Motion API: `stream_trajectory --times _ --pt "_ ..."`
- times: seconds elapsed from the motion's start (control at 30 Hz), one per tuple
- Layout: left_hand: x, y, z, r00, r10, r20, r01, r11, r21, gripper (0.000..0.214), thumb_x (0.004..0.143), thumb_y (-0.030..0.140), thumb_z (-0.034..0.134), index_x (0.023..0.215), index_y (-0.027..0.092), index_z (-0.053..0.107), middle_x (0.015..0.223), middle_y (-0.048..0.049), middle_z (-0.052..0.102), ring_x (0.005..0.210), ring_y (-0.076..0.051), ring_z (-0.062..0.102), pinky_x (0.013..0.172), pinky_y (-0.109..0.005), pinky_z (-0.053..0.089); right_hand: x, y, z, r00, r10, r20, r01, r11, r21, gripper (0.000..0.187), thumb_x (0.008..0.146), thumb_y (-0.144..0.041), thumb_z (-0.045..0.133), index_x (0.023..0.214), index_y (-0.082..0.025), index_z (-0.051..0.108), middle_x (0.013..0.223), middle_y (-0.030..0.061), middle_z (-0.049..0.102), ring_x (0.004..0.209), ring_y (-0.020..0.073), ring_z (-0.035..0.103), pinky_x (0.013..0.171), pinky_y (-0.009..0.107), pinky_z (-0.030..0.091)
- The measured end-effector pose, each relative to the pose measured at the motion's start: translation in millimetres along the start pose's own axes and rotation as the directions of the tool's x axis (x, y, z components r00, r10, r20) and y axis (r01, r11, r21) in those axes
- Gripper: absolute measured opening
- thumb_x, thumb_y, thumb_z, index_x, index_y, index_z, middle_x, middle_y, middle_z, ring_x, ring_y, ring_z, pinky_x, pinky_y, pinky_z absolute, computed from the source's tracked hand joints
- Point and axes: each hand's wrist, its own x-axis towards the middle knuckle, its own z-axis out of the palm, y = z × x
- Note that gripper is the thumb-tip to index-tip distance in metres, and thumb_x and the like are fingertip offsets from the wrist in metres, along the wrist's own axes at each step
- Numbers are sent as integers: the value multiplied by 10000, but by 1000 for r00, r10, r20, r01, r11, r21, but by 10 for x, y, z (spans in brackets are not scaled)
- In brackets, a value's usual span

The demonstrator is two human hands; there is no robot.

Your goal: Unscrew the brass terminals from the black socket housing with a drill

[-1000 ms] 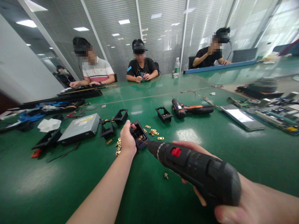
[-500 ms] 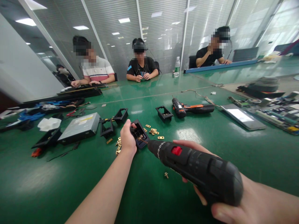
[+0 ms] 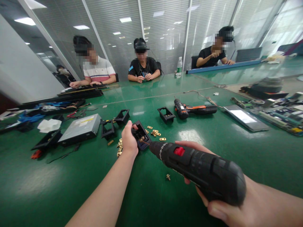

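Nearest, toward the right part of the counter's [image 3: 146, 195] near side, the right hand [image 3: 226, 212] is clamped around a black drill [image 3: 201, 171], with a red switch [image 3: 179, 151] on top. The drill lies tilted in the air, its nose aimed toward the counter's left and far side. A single brass screw [image 3: 168, 177] lies on the counter just left of the drill's body. A little farther, the left hand [image 3: 129, 142] is closed on the left side of a small black box [image 3: 142, 135], its opening turned toward the drill. The thin bit [image 3: 145, 142] reaches into the box, next to brass bits inside; whether its tip touches them is too small to tell. Loose brass plates [image 3: 162, 139] lie on the counter on both sides of this box. Toward the counter's left edge rest a grey disc drive [image 3: 80, 127], a crumpled white tissue [image 3: 49, 125] and another black box [image 3: 48, 138]. Beyond the hands stand three more black boxes [image 3: 168, 119], the rightmost just beside a second drill [image 3: 199, 109] with orange trim. Toward the right edge lie a tablet [image 3: 246, 118] and circuit boards [image 3: 281, 116]. Along the far edge, near a clear bottle [image 3: 179, 66] and a long blue bar [image 3: 222, 66], sit three people [image 3: 144, 69].
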Motion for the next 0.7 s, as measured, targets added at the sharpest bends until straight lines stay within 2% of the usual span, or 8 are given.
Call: stream_trajectory --times 0.1,0.2,0.27,0.37,0.5,0.57,0.7 --pt "0 0 8 1000 -12 -11 12 1000 -13 500 767 702 790 719 237 614 737 -12 675 677 -197 657 711 -343 576 -31 28 0 997 59 -44 -62 995 -81 738 908 -387 814 1573 -300 506 920 24 726 847 232 752 774 326 655" --pt "-2 0 13 1000 -17 -11 17 1000 -24 504 759 707 796 722 237 616 736 -13 675 690 -203 667 709 -344 576 -49 61 3 996 72 -54 -77 994 -82 766 941 -376 798 1617 -309 443 858 -7 711 791 215 747 853 364 674" --pt "-4 2 13 1000 -10 -1 10 1000 -24 510 759 710 797 719 237 608 735 -9 663 694 -203 667 714 -347 574 -49 72 8 996 72 -54 -77 992 -105 804 922 -351 812 1628 -314 428 865 -9 721 738 200 732 838 363 675" --pt "-4 5 9 1000 -5 11 6 1000 -20 520 762 717 799 720 239 599 744 -9 653 706 -207 669 726 -352 571 -37 75 32 995 77 -66 -85 988 -129 812 875 -331 851 1596 -326 476 918 13 743 777 212 749 736 314 660" --pt "6 2 2 1000 -2 6 2 1000 2 528 761 731 789 720 237 608 755 -18 663 703 -206 667 726 -349 568 -20 76 73 996 54 -70 -55 998 -15 817 804 -235 848 1546 -359 528 931 -1 752 722 191 730 626 254 629" --pt "12 -2 -2 1000 5 20 -5 1000 20 541 770 748 775 721 238 603 759 -18 669 699 -203 667 730 -348 571 -20 67 75 997 50 -52 -50 999 3 864 781 -118 796 1554 -385 517 927 -23 745 725 173 730 641 225 620" --pt "21 -10 -7 1000 3 16 -3 1000 8 540 754 738 791 718 236 597 750 -8 662 699 -194 662 732 -338 574 -33 40 59 985 165 -44 -166 986 -9 998 725 77 687 1579 -399 488 1045 -28 754 837 155 756 785 212 630"
